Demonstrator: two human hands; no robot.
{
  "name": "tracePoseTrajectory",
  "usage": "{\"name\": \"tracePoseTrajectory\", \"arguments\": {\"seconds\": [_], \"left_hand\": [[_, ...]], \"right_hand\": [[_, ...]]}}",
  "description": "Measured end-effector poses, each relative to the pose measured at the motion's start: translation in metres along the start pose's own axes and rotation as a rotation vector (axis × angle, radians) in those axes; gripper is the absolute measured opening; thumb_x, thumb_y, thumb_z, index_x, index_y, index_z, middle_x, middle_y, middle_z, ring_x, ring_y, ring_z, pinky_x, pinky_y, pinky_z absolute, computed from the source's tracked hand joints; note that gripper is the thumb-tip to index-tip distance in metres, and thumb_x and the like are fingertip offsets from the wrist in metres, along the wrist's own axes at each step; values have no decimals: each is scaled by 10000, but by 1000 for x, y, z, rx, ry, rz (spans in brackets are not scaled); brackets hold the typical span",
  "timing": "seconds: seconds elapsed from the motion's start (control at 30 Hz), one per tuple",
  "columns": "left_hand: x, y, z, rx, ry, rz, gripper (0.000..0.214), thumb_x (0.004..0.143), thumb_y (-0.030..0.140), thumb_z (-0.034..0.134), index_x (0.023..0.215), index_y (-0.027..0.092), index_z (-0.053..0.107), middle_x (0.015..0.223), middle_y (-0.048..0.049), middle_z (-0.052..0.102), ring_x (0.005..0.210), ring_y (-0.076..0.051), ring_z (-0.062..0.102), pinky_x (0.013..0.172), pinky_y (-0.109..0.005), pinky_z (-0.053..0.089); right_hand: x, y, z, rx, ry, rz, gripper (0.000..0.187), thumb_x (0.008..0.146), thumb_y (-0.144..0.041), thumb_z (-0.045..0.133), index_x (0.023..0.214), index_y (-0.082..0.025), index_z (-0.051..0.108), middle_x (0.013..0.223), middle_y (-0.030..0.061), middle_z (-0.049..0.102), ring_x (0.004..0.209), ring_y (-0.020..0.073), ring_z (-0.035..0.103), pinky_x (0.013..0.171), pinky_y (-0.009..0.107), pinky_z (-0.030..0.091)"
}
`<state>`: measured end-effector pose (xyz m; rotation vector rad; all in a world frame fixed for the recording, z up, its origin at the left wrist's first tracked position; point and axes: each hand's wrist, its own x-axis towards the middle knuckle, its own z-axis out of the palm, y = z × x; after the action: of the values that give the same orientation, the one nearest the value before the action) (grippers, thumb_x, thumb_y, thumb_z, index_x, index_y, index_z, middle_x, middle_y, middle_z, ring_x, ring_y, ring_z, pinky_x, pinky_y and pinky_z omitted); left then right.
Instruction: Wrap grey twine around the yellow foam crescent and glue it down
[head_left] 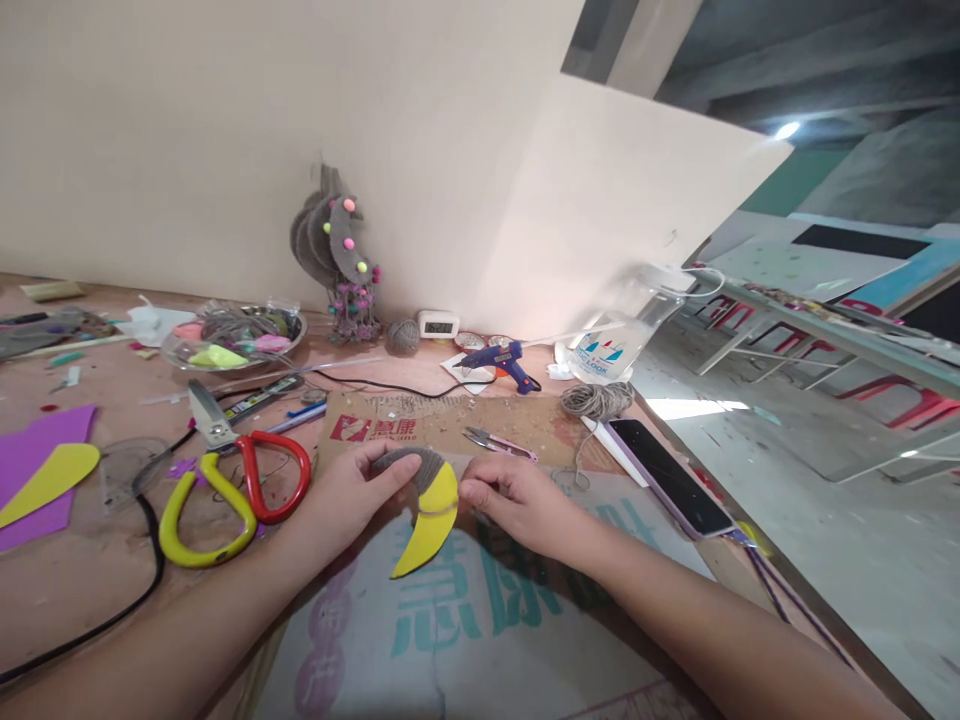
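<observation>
My left hand [352, 492] grips the top of a yellow crescent-shaped foam piece [427, 530], whose upper part is wrapped in brownish-grey twine. My right hand [517, 500] is closed in a pinch at the crescent's right edge, holding the twine strand that crosses it. The crescent lies on a flattened cardboard sheet [480, 640] with teal print. Both forearms reach in from the bottom edge.
Red and yellow scissors [225, 470] lie to the left; small snips [495, 442], a blue glue gun [502, 365], a twine bundle [596, 400] and a phone [671, 475] sit behind and right. A bowl of scraps [232, 340], purple foam [37, 470] and a black cable [127, 600] lie left. The table edge drops off on the right.
</observation>
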<state>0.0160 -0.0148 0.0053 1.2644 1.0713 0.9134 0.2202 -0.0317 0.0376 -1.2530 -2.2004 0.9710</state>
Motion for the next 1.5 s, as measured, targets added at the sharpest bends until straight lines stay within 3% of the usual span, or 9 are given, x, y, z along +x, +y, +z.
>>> {"name": "tracePoseTrajectory", "arguments": {"seconds": [0.17, 0.3, 0.43, 0.63, 1.0, 1.13, 1.2, 1.33, 1.5], "left_hand": [[0, -3, 2, -60, -20, -16, 263, 739, 412, 614, 808, 160, 585, 539, 52, 530, 493, -85, 458, 486, -181, 342], [1, -3, 2, -63, -20, -20, 253, 749, 397, 609, 800, 153, 567, 538, 57, 522, 485, -68, 446, 473, -166, 332], [1, -1, 2, -82, -17, -14, 236, 738, 357, 629, 838, 159, 549, 545, 68, 519, 487, -63, 461, 479, -163, 352], [0, -1, 0, -42, -22, -42, 253, 735, 374, 628, 848, 149, 609, 568, 56, 517, 496, -62, 438, 474, -165, 336], [4, -3, 2, -139, -49, -43, 243, 768, 392, 587, 747, 161, 515, 550, 53, 535, 482, -65, 457, 488, -180, 367], [1, -1, 2, -128, -40, -49, 242, 760, 379, 595, 712, 167, 488, 527, 60, 531, 466, -64, 461, 471, -173, 365], [0, 1, 2, -109, -26, -47, 239, 767, 373, 586, 702, 168, 481, 524, 62, 533, 465, -61, 461, 474, -170, 368], [-1, 3, 2, -34, -5, -41, 218, 785, 352, 560, 696, 169, 481, 512, 64, 524, 463, -58, 449, 474, -165, 359], [-1, 2, 1, 25, 0, -16, 237, 793, 367, 543, 677, 179, 456, 504, 64, 508, 455, -63, 424, 455, -169, 331]], "right_hand": [[8, 21, -41, -225, 240, 73, 318, 856, -413, 454, 716, -160, 585, 642, -1, 546, 600, 121, 499, 567, 237, 378], [33, 65, -77, -277, 535, 142, 305, 775, -360, 566, 988, -143, 534, 923, 72, 587, 790, 169, 545, 721, 306, 430], [65, 104, -91, -244, 533, 196, 457, 725, -336, 622, 1129, -159, 505, 1111, 115, 573, 900, 197, 572, 776, 324, 450], [91, 125, -85, -249, 488, 239, 329, 693, -319, 637, 966, -137, 607, 882, 68, 671, 788, 205, 598, 746, 333, 459], [59, 84, -92, -141, 486, 271, 274, 763, -378, 559, 830, -127, 648, 708, 75, 680, 660, 188, 619, 527, 247, 433], [30, 55, -75, -1, 445, 199, 331, 833, -425, 476, 1006, -174, 606, 951, 79, 674, 756, 166, 643, 521, 213, 443], [14, 39, -63, 148, 430, 116, 291, 798, -399, 554, 991, -188, 606, 1024, 73, 651, 769, 164, 641, 586, 237, 477], [-12, 14, -38, 238, 280, 147, 236, 768, -404, 598, 843, -180, 617, 848, 50, 665, 764, 170, 621, 689, 280, 494], [-29, 11, -17, 162, 164, 166, 290, 717, -481, 630, 693, -193, 602, 706, 18, 622, 668, 152, 576, 638, 266, 473]]}}
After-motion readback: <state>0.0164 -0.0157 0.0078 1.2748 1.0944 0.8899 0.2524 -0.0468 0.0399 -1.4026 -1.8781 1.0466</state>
